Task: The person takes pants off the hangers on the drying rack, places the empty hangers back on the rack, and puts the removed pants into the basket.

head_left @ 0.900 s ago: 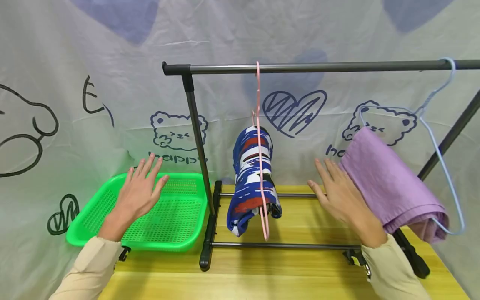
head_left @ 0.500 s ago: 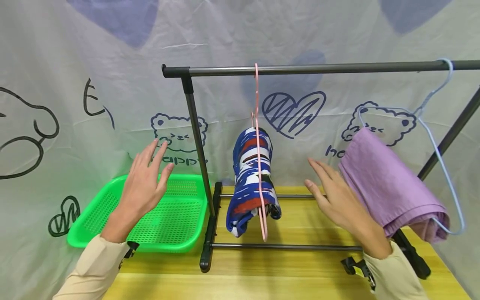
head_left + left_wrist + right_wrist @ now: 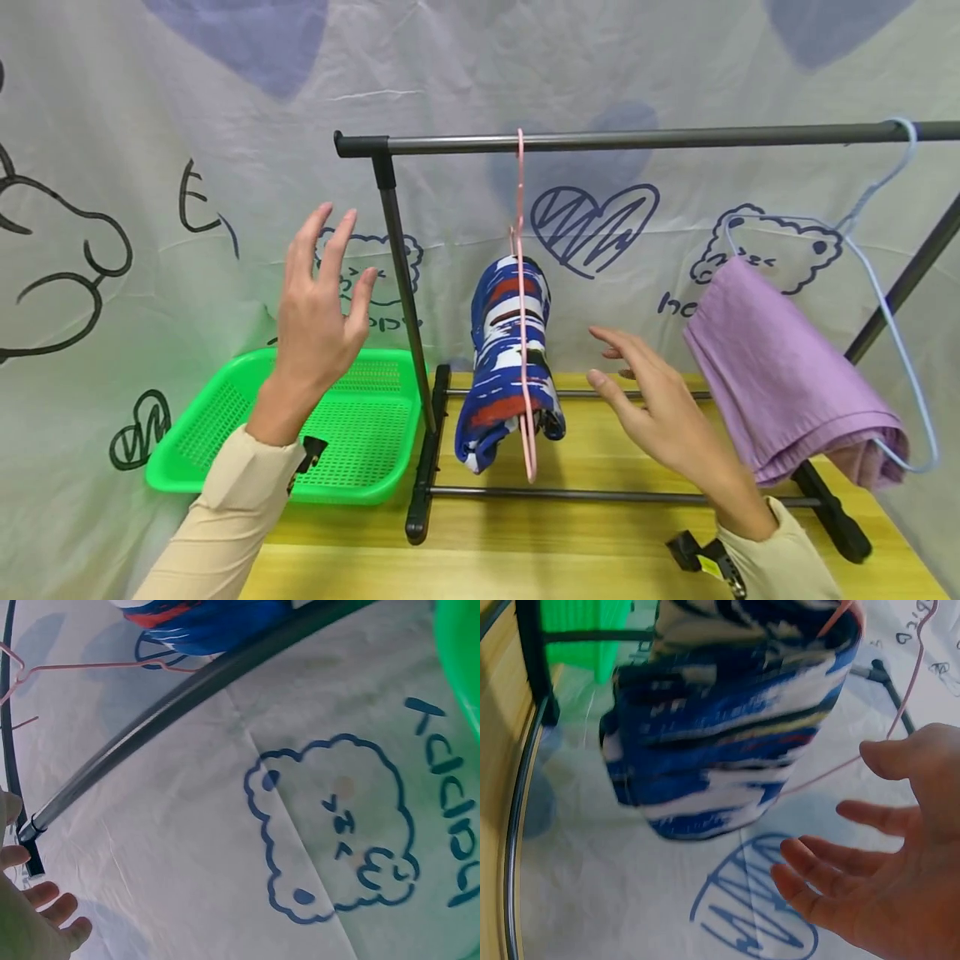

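A folded blue, white and red patterned garment hangs over a pink hanger on the rack's top bar. My left hand is raised left of the rack's upright, fingers parted and slightly bent, holding nothing. To the right of the garment, my right hand hovers with thumb and fingers apart; in the right wrist view, the hand faces the cloth across a gap. Behind that hand, a folded purple cloth drapes over a light blue hanger on the same bar.
A green perforated basket stands on the yellow wood-grain table, left of the black rack foot. Lower rails cross the rack near the tabletop. A pale curtain with line drawings closes the back.
My left hand has risen and shifted right, toward the rack's upright. The right hand has moved left, closer to the patterned garment, and its fingers have bent a little. The hanging things stay put.
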`<state>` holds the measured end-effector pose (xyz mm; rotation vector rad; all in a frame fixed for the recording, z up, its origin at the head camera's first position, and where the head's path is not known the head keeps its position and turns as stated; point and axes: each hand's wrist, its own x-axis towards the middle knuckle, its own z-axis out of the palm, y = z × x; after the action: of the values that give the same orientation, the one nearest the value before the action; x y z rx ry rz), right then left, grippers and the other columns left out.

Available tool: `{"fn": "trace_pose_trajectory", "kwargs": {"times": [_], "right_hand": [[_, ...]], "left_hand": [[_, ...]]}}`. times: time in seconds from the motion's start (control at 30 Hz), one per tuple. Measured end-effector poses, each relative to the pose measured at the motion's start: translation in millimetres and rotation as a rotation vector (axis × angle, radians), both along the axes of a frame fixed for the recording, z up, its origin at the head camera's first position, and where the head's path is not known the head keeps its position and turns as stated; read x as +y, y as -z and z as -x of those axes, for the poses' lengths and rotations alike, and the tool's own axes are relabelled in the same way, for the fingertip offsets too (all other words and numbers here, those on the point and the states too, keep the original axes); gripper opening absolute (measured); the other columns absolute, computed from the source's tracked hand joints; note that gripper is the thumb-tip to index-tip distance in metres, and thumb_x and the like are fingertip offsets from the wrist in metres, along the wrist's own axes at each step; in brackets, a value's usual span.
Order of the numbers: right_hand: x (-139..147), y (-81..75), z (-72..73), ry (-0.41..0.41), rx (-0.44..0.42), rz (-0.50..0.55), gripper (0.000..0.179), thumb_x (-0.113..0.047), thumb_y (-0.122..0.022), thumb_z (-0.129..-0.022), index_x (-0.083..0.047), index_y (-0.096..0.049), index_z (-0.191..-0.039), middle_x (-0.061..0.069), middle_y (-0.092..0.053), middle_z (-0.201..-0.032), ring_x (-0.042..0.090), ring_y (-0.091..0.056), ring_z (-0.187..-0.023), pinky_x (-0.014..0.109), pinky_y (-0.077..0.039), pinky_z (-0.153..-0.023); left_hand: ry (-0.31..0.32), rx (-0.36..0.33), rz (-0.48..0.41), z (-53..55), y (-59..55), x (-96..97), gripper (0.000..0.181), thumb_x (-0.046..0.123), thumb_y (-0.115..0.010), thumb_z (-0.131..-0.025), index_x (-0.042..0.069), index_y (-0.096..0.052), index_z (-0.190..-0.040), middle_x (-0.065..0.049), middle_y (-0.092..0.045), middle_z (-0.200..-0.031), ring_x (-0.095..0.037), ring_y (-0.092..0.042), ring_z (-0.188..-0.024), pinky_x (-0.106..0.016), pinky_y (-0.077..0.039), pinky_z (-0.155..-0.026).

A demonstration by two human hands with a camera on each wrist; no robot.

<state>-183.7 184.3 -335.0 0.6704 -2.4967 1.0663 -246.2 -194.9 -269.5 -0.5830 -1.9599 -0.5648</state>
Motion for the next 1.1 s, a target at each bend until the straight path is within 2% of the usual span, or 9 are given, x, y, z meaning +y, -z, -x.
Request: {"fn": "trace_pose_trajectory", "kwargs": {"times": [0.1,0.27,0.4,0.6,0.8,0.93,1.1], "right_hand": [[-10.2,-4.4,-5.0,-0.002,-0.042,0.102,0.048,-0.027,-0.057,-0.107,-0.013,-0.048,-0.151,0.012,-0.054,-0.147,0.031,-0.06,-0.123,0.052,-0.055,-0.094],[-23.4,-15.1,-13.7,-0.052,-0.138,0.269,0.04,-0.023,-0.06,-0.106,-0.009,-0.055,-0.143,0.01,-0.06,-0.14,0.025,-0.061,-0.121,0.035,-0.055,-0.096],[-32.6,-24.2,-20.6,-0.099,-0.182,0.354,0.04,-0.018,-0.061,-0.105,-0.007,-0.054,-0.143,0.011,-0.063,-0.133,0.024,-0.061,-0.118,0.029,-0.054,-0.095],[-47.9,-32.4,-29.6,-0.151,-0.18,0.423,0.038,-0.014,-0.061,-0.104,-0.003,-0.054,-0.14,0.013,-0.066,-0.124,0.024,-0.063,-0.112,0.031,-0.057,-0.091],[-62.4,-39.7,-39.2,-0.174,-0.183,0.457,0.034,-0.016,-0.063,-0.103,0.0,-0.056,-0.132,0.012,-0.066,-0.12,0.023,-0.064,-0.107,0.032,-0.058,-0.089],[-68.6,-43.6,-44.1,-0.183,-0.192,0.466,0.033,-0.017,-0.067,-0.101,-0.001,-0.057,-0.128,0.012,-0.065,-0.115,0.024,-0.065,-0.103,0.033,-0.059,-0.085],[-72.2,-45.8,-49.6,-0.165,-0.182,0.444,0.035,-0.018,-0.073,-0.097,-0.004,-0.058,-0.125,0.01,-0.064,-0.109,0.023,-0.065,-0.094,0.033,-0.06,-0.08]], "left_hand": [[0.017,0.087,-0.011,7.7,-8.5,8.0,0.057,0.018,-0.062,-0.103,0.01,-0.044,-0.156,-0.018,-0.036,-0.161,-0.035,-0.035,-0.146,-0.053,-0.033,-0.116],[0.03,0.205,-0.009,17.6,-19.9,21.1,0.057,0.013,-0.066,-0.099,0.009,-0.048,-0.153,-0.02,-0.036,-0.16,-0.035,-0.033,-0.147,-0.051,-0.027,-0.12],[0.019,0.264,0.009,25.0,-30.6,30.1,0.058,0.015,-0.065,-0.099,0.008,-0.047,-0.154,-0.021,-0.032,-0.162,-0.035,-0.026,-0.152,-0.05,-0.02,-0.123],[-0.024,0.28,0.054,34.6,-47.9,38.8,0.055,0.017,-0.06,-0.102,0.009,-0.046,-0.155,-0.02,-0.032,-0.162,-0.035,-0.022,-0.154,-0.049,-0.014,-0.125],[-0.03,0.28,0.052,40.8,-62.4,47.3,0.047,0.011,-0.056,-0.104,0.008,-0.052,-0.15,-0.019,-0.04,-0.158,-0.032,-0.027,-0.152,-0.048,-0.01,-0.125],[-0.021,0.278,0.059,41.5,-68.5,51.7,0.042,0.006,-0.056,-0.104,0.003,-0.057,-0.146,-0.021,-0.049,-0.149,-0.036,-0.039,-0.144,-0.044,-0.019,-0.124],[0.003,0.272,0.011,38.9,-77.6,55.4,0.035,0.002,-0.06,-0.101,0.001,-0.066,-0.135,-0.02,-0.06,-0.132,-0.037,-0.05,-0.128,-0.039,-0.035,-0.116]]}}
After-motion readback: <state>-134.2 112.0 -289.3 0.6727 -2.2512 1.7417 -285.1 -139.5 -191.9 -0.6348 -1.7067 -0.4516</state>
